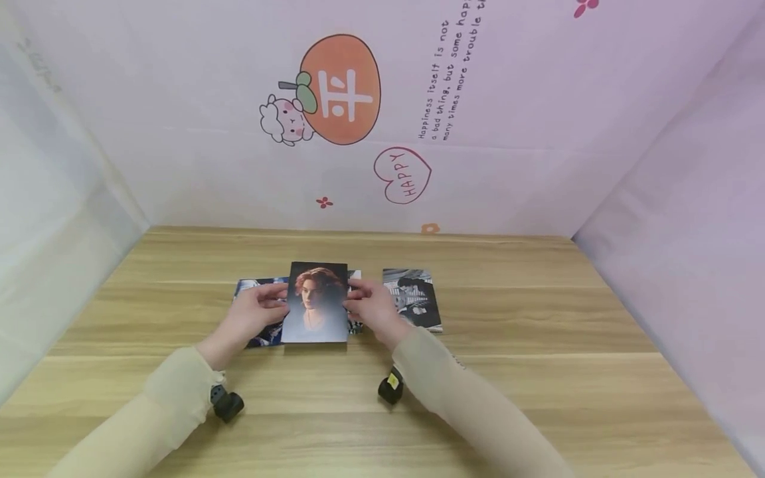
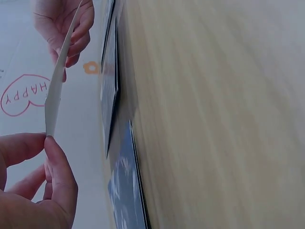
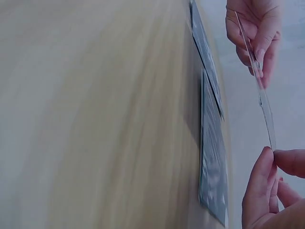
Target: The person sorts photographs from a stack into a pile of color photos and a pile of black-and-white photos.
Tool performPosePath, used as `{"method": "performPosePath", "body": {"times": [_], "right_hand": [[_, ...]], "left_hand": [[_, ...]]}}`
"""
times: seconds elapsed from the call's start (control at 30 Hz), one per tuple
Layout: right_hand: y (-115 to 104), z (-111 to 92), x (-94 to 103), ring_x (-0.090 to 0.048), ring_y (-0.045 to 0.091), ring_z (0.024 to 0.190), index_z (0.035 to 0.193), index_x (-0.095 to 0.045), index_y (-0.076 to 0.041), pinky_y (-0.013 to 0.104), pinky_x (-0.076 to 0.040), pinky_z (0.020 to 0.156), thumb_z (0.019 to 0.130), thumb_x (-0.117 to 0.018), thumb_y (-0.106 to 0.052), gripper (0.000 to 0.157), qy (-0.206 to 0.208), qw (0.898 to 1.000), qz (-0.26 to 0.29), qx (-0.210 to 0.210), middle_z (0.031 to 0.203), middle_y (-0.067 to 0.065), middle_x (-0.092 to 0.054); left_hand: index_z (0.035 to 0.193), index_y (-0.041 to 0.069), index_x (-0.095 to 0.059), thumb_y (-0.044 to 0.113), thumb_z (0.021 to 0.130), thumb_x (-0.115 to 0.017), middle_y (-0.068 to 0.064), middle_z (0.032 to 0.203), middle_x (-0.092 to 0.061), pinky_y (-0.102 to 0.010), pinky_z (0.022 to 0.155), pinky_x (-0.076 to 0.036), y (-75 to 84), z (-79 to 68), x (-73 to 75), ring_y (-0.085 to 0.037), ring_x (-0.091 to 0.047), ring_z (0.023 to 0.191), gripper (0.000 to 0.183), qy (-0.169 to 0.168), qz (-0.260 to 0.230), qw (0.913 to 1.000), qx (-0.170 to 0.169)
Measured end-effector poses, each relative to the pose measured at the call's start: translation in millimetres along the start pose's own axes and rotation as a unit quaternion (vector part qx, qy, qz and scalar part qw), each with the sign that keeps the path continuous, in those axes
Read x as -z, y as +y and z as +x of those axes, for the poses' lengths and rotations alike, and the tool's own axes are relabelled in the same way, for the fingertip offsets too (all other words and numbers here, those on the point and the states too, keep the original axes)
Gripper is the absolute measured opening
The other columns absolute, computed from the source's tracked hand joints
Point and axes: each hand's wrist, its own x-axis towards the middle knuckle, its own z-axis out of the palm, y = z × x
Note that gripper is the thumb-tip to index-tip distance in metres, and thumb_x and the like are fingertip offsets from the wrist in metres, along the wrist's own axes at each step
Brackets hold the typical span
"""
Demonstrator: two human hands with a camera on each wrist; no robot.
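A dark portrait photo card (image 1: 317, 318) is held up above the table between the two hands. Its left edge is pinched between thumb and fingers of the left hand (image 1: 254, 313), and the right hand (image 1: 373, 307) pinches the opposite edge. Seen edge-on in the left wrist view, the photo card (image 2: 58, 90) is thin and slightly bent. Below and behind it lie other picture cards: a blue one (image 1: 265, 336) at the left, a middle one (image 1: 355, 328) mostly covered from the head view, and a black-and-white one (image 1: 421, 299) at the right.
The cards lie on a wood-grain table (image 1: 335, 425). At the back stands a white printed sheet (image 1: 508, 172), with pale sheets at both sides. Small black cameras (image 1: 227, 405) hang at the wrists.
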Motion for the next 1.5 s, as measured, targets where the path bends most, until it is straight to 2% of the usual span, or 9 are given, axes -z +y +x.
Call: {"method": "performPosePath", "body": {"times": [0.2, 0.4, 0.57, 0.67, 0.93, 1.03, 1.13, 1.4, 1.5], "right_hand": [[-2, 3, -21.0, -0.06, 0.011, 0.076, 0.132, -0.054, -0.003, 0.028, -0.059, 0.07, 0.085, -0.061, 0.009, 0.05, -0.005, 1.0, -0.024, 0.002, 0.092, 0.008, -0.06], [-5, 3, -37.3, -0.063, 0.018, 0.084, 0.134, -0.051, 0.0, 0.031, -0.059, 0.076, 0.085, -0.059, 0.009, 0.05, -0.047, 0.999, -0.026, -0.005, 0.1, 0.014, -0.061], [-8, 3, -46.4, -0.065, 0.028, 0.097, 0.134, -0.051, -0.001, 0.032, -0.058, 0.081, 0.085, -0.06, 0.007, 0.05, -0.073, 0.997, -0.028, -0.009, 0.108, 0.017, -0.062], [-7, 3, -51.0, -0.066, 0.027, 0.097, 0.134, -0.051, -0.001, 0.031, -0.057, 0.081, 0.084, -0.061, 0.006, 0.052, -0.083, 0.996, -0.043, 0.003, 0.11, 0.018, -0.064], [-4, 5, -62.6, -0.065, 0.025, 0.098, 0.133, -0.052, -0.002, 0.031, -0.055, 0.085, 0.082, -0.063, 0.004, 0.053, -0.086, 0.993, -0.077, 0.02, 0.109, 0.017, -0.067], [-3, 7, -66.9, -0.065, 0.026, 0.1, 0.134, -0.049, 0.0, 0.032, -0.054, 0.089, 0.083, -0.063, 0.004, 0.054, -0.085, 0.993, -0.073, 0.021, 0.11, 0.019, -0.067], [-2, 9, -70.4, -0.066, 0.027, 0.1, 0.135, -0.047, 0.002, 0.031, -0.053, 0.09, 0.083, -0.063, 0.004, 0.055, -0.083, 0.994, -0.066, 0.019, 0.111, 0.02, -0.067], [0, 11, -76.8, -0.066, 0.024, 0.097, 0.135, -0.046, 0.002, 0.028, -0.054, 0.086, 0.082, -0.063, 0.004, 0.056, -0.083, 0.995, -0.061, 0.013, 0.109, 0.019, -0.066], [0, 12, -78.4, -0.066, 0.024, 0.096, 0.135, -0.047, 0.002, 0.027, -0.055, 0.084, 0.082, -0.063, 0.004, 0.055, -0.082, 0.995, -0.061, 0.012, 0.109, 0.019, -0.066]], "left_hand": [[0.137, -0.01, -0.04, -0.002, 0.089, -0.058, -0.027, 0.124, -0.051, -0.017, 0.08, -0.053, -7.9, -7.8, 14.8, -0.027, -0.058, 0.108, 0.052, 0.004, -0.008, 1.0, -0.004], [0.137, -0.01, -0.04, -0.001, 0.089, -0.059, -0.029, 0.126, -0.051, -0.014, 0.076, -0.052, -21.4, -12.0, 30.8, -0.019, -0.059, 0.104, 0.053, 0.014, 0.009, 0.9999, 0.0], [0.136, -0.011, -0.04, 0.0, 0.088, -0.059, -0.031, 0.125, -0.052, -0.013, 0.072, -0.051, -30.0, -14.6, 42.1, -0.028, -0.058, 0.108, 0.053, 0.022, 0.034, 0.9991, -0.006], [0.134, -0.014, -0.041, -0.002, 0.087, -0.059, -0.033, 0.123, -0.052, -0.012, 0.071, -0.05, -34.6, -16.8, 47.0, -0.034, -0.057, 0.109, 0.052, 0.025, 0.046, 0.9985, -0.014], [0.131, -0.018, -0.041, -0.002, 0.086, -0.059, -0.034, 0.121, -0.053, -0.01, 0.07, -0.048, -40.7, -18.2, 57.2, -0.036, -0.059, 0.107, 0.051, 0.023, 0.072, 0.997, -0.011], [0.13, -0.02, -0.04, -0.003, 0.087, -0.058, -0.036, 0.121, -0.052, -0.01, 0.07, -0.049, -42.0, -17.1, 60.1, -0.031, -0.06, 0.104, 0.05, 0.021, 0.071, 0.9973, -0.006], [0.129, -0.021, -0.04, -0.002, 0.087, -0.058, -0.037, 0.122, -0.052, -0.011, 0.069, -0.05, -42.7, -15.4, 62.8, -0.02, -0.062, 0.098, 0.05, 0.017, 0.067, 0.9976, 0.003], [0.131, -0.021, -0.037, -0.002, 0.088, -0.053, -0.037, 0.126, -0.048, -0.011, 0.069, -0.051, -43.3, -10.2, 65.8, -0.004, -0.056, 0.088, 0.049, 0.008, 0.053, 0.9974, 0.049], [0.131, -0.021, -0.037, -0.003, 0.088, -0.053, -0.037, 0.125, -0.047, -0.012, 0.068, -0.051, -44.1, -8.3, 66.7, -0.002, -0.056, 0.084, 0.049, 0.006, 0.05, 0.9968, 0.062]]}}
